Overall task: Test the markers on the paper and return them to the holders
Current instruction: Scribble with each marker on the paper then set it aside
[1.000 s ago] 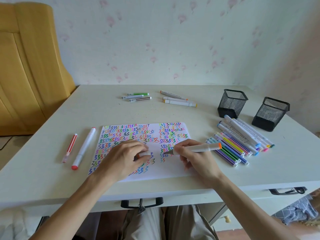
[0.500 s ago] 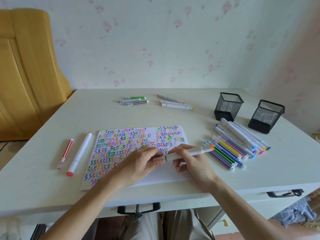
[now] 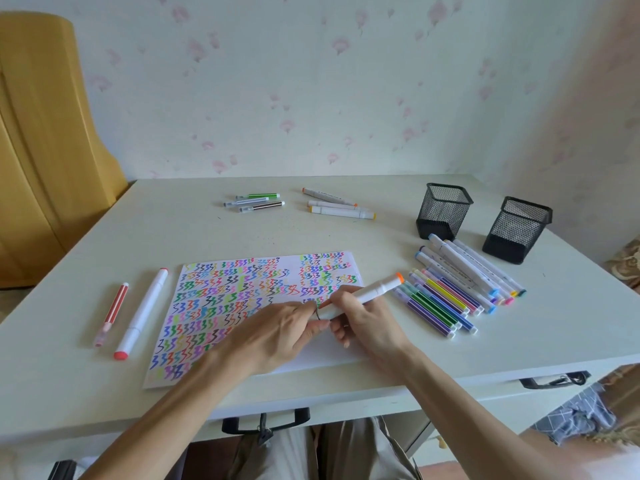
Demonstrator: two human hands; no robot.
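A white marker with an orange end (image 3: 375, 289) slants over the paper (image 3: 242, 299), which is covered in coloured zigzags. My right hand (image 3: 363, 323) grips the marker's barrel. My left hand (image 3: 277, 336) pinches its lower end, where the cap meets the barrel; the tip is hidden by my fingers. Two black mesh holders (image 3: 443, 211) (image 3: 517, 230) stand at the right rear, and I see no markers standing in them. A spread of thin and thick markers (image 3: 457, 289) lies just in front of them, right of the paper.
A thin red marker (image 3: 112, 313) and a thick white one with a red end (image 3: 142, 313) lie left of the paper. Two small groups of markers (image 3: 258, 200) (image 3: 337, 206) lie at the back. A yellow chair (image 3: 45, 147) stands at the left.
The marker's tip has left the paper. My left hand came off the sheet and moved right to the marker's lower end, where both hands now meet.
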